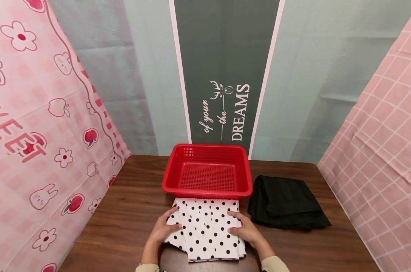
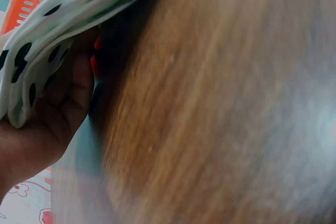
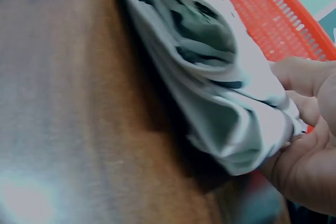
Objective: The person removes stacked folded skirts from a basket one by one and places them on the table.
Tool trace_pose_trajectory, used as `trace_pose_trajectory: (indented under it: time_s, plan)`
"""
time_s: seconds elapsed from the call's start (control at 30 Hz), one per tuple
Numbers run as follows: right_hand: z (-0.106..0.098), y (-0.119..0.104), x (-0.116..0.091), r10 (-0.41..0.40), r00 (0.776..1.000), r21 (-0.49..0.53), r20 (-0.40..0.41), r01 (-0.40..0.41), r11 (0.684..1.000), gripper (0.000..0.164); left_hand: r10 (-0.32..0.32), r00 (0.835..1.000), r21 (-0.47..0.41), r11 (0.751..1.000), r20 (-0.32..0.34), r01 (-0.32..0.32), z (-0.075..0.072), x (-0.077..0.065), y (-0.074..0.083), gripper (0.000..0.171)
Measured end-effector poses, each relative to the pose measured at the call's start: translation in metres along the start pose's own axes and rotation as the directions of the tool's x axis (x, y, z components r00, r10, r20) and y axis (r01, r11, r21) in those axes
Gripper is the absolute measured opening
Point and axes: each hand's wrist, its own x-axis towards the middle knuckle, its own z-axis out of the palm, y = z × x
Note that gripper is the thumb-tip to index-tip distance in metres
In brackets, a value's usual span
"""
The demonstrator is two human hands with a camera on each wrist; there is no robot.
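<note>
A folded white cloth with black polka dots (image 1: 205,230) lies in several layers in front of the red basket, its far edge close to the basket's near wall. My left hand (image 1: 164,226) grips its left side, thumb on top; in the left wrist view the curled fingers (image 2: 79,85) reach underneath. On the right side my right hand (image 1: 246,228) holds the cloth the same way. The right wrist view shows the near edge of the cloth (image 3: 247,129) with its loose, open folds and a dark shadow beneath.
The red plastic basket (image 1: 207,194) with slotted walls stands at the table's back, nothing visible inside. A folded black cloth (image 1: 290,204) lies to its right on the brown wooden table (image 1: 123,226). Patterned fabric hangs behind and along both sides.
</note>
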Motion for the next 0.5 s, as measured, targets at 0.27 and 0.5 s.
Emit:
trace_pose_trajectory:
  time_s: [0.27, 0.5]
  plan:
    - [-0.0115, 0.0000, -0.0024, 0.001, 0.995, 0.124, 0.102, -0.014, 0.992, 0.055, -0.012, 1.000, 0.024, 1.000, 0.003, 0.012, -0.0042, -0.0026, -0.0049, 0.063]
    - [-0.0088, 0.0012, -0.0028, -0.008, 0.995, 0.120, 0.095, -0.003, 0.993, 0.055, -0.016, 1.000, 0.037, 0.999, 0.000, 0.016, -0.0064, -0.0042, -0.0023, 0.063]
